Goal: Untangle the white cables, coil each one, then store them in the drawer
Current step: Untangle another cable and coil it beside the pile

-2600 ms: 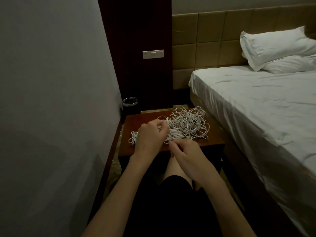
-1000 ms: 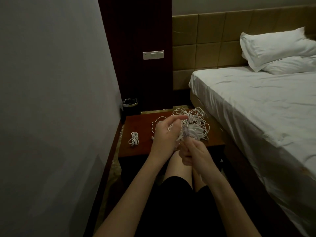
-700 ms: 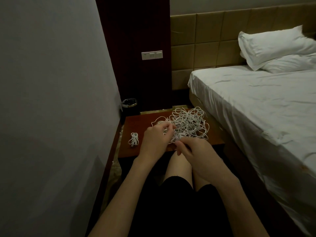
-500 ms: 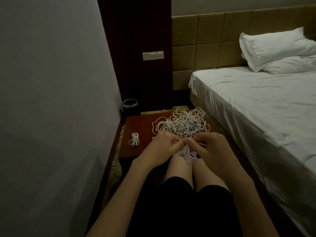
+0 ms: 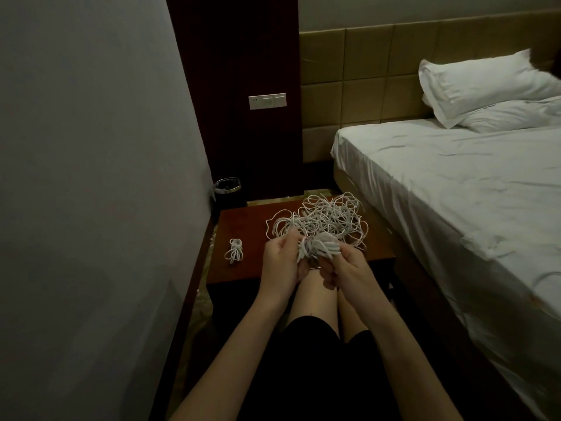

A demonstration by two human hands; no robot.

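A big tangle of white cables (image 5: pixel 324 218) lies on the dark red-brown bedside table (image 5: pixel 243 268). Its near end is bunched up between my hands above the table's front edge. My left hand (image 5: pixel 280 262) grips that bunch from the left, fingers curled round the strands. My right hand (image 5: pixel 344 267) grips it from the right. One small coiled white cable (image 5: pixel 234 251) lies apart on the table's left side. The drawer is not visible.
A grey wall (image 5: pixel 91 177) runs close along the left. A bed (image 5: pixel 455 192) with white sheet and pillows fills the right, right next to the table. A small dark bin (image 5: pixel 227 189) stands behind the table by the wall. My knees are under the table's front.
Both hands have lifted slightly from the table's front edge and now hold the bunched near end of the tangle a little higher. The coiled cable on the left has not moved.
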